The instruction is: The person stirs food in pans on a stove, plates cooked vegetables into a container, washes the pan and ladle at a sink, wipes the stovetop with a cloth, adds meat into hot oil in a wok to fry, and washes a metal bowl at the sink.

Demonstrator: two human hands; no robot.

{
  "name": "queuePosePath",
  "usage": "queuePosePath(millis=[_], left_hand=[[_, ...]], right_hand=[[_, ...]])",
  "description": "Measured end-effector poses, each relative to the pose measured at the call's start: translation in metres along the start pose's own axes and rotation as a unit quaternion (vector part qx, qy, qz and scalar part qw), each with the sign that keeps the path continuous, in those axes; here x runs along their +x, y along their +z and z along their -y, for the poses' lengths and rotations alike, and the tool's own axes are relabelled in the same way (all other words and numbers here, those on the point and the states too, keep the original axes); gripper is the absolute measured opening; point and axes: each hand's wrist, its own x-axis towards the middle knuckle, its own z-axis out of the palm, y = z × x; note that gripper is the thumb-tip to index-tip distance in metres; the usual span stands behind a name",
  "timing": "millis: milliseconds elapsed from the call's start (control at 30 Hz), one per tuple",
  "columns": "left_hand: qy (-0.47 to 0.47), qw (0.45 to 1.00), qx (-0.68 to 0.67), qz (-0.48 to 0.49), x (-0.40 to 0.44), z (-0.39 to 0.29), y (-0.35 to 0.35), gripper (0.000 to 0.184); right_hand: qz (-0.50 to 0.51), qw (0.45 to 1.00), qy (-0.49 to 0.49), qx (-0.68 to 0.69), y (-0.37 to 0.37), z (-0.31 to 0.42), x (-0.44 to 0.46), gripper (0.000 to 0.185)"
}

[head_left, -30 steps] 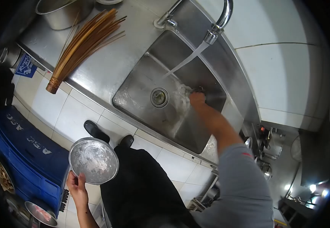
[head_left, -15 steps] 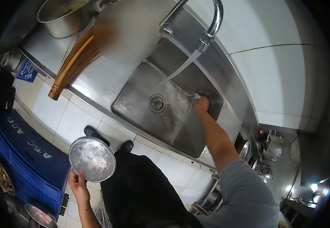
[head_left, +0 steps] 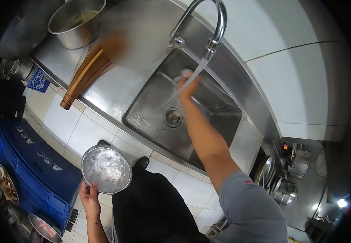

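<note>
My left hand [head_left: 89, 196] grips the rim of a round metal bowl [head_left: 106, 170] with whitish residue inside, held over the floor beside the sink. My right hand [head_left: 188, 86] reaches into the steel sink [head_left: 151, 109], beside the stream of running water. Its fingers are closed round something pale and small that I cannot make out. Above it curves the chrome faucet [head_left: 220, 24], water flowing from its spout. The drain [head_left: 173, 117] lies below the hand, with some yellowish bits in it.
A bamboo brush [head_left: 82, 77] lies on the counter left of the sink, partly behind a blurred patch. Behind it stands a metal pot [head_left: 70, 34]. Blue crates [head_left: 42, 162], a bowl with pinkish food [head_left: 45, 228] and a basket of brown pieces [head_left: 6, 184] are at lower left.
My right hand has moved from the sink's right side to its upper left part, near the water stream. My left hand still holds the bowl. The view has shifted slightly.
</note>
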Motion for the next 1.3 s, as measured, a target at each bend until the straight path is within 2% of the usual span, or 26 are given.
queuePosePath(millis=[33,100,133,167,200,233,267,300,333,367,400,433,500,533,600,633,700,767,833,867,900,967,1033,1167,1233,1300], left_hand=[[-0.002,1.000,0.004,-0.004,-0.001,-0.002,-0.003,0.008],[0.015,1.000,0.003,-0.014,-0.001,0.011,-0.011,0.009],[0.026,0.999,-0.001,-0.027,-0.002,0.015,-0.017,0.010],[0.018,0.999,0.001,-0.028,-0.005,0.013,-0.018,0.010],[0.011,1.000,0.025,-0.016,-0.008,0.010,-0.024,0.011],[0.009,0.999,0.047,-0.008,-0.009,0.007,-0.029,0.011],[-0.008,0.999,0.049,-0.016,-0.011,0.008,-0.034,0.011],[-0.023,0.998,0.049,-0.025,-0.012,0.009,-0.036,0.011],[-0.010,0.999,0.040,-0.030,-0.012,0.005,-0.034,0.013],[0.000,0.999,0.029,-0.032,-0.014,0.001,-0.029,0.014],[0.010,1.000,0.011,-0.026,-0.016,-0.003,-0.026,0.014],[0.022,1.000,-0.007,-0.019,-0.017,-0.009,-0.023,0.015],[0.045,0.999,-0.001,-0.007,-0.022,-0.030,-0.018,0.014],[0.046,0.999,-0.001,-0.005,-0.026,-0.043,-0.014,0.014],[0.054,0.998,0.009,-0.020,-0.025,-0.052,-0.015,0.015],[0.058,0.998,0.019,-0.029,-0.022,-0.054,-0.019,0.016],[0.090,0.996,0.023,-0.009,-0.025,-0.083,-0.020,0.016],[0.072,0.997,0.004,0.002,-0.031,-0.106,-0.025,0.017],[0.090,0.996,-0.014,0.010,-0.032,-0.107,-0.026,0.019],[0.101,0.995,-0.025,-0.003,-0.031,-0.106,-0.030,0.018],[0.107,0.994,-0.034,-0.003,-0.028,-0.109,-0.029,0.017],[0.097,0.992,-0.079,0.029,-0.036,-0.136,-0.032,0.016],[0.092,0.993,-0.068,0.039,-0.034,-0.139,-0.035,0.014],[0.102,0.991,-0.067,0.054,-0.017,-0.147,-0.046,0.013],[0.129,0.990,-0.013,0.062,-0.009,-0.139,-0.053,0.010],[0.128,0.985,-0.057,0.096,-0.008,-0.157,-0.049,0.017]], right_hand=[[0.138,0.974,0.156,0.085,-0.007,0.051,0.003,0.017],[0.265,0.899,0.300,0.179,-0.018,0.064,-0.003,0.019],[0.365,0.926,0.081,-0.050,-0.033,0.024,-0.008,0.024],[0.422,0.853,-0.150,-0.270,-0.047,-0.001,-0.008,0.028],[0.495,0.775,0.023,-0.392,-0.064,0.001,-0.004,0.033],[0.531,0.728,0.021,-0.433,-0.088,-0.007,-0.004,0.031],[0.592,0.617,0.055,-0.516,-0.108,-0.003,0.001,0.032],[0.530,0.690,0.149,-0.471,-0.133,-0.067,-0.015,0.037],[0.515,0.716,0.034,-0.471,-0.169,-0.076,-0.021,0.038],[0.487,0.755,0.090,-0.430,-0.190,-0.107,-0.027,0.040],[0.414,0.786,0.078,-0.452,-0.208,-0.111,-0.035,0.038],[0.378,0.854,0.178,-0.311,-0.224,-0.064,-0.018,0.034],[0.230,0.947,0.195,-0.107,-0.252,-0.065,-0.023,0.022],[0.159,0.957,0.128,-0.205,-0.259,-0.026,-0.021,0.019],[0.177,0.968,0.129,-0.126,-0.260,0.091,-0.002,0.019],[0.205,0.958,0.026,-0.197,-0.256,0.118,0.002,0.017],[0.252,0.957,0.124,-0.068,-0.227,0.208,0.017,0.022],[0.236,0.970,0.050,0.017,-0.183,0.259,0.024,0.021],[0.226,0.967,-0.111,0.040,-0.130,0.306,0.047,0.021],[0.191,0.968,-0.105,0.129,-0.093,0.328,0.054,0.017],[0.200,0.956,-0.203,0.072,-0.064,0.348,0.074,0.020],[0.206,0.958,-0.076,0.187,-0.012,0.413,0.096,0.028],[0.258,0.946,-0.143,0.132,0.019,0.455,0.129,0.028],[0.326,0.934,-0.133,0.058,0.060,0.492,0.134,0.023],[0.333,0.933,-0.128,0.044,0.054,0.467,0.114,0.027],[0.309,0.949,-0.042,0.051,0.003,0.476,0.104,0.035]])
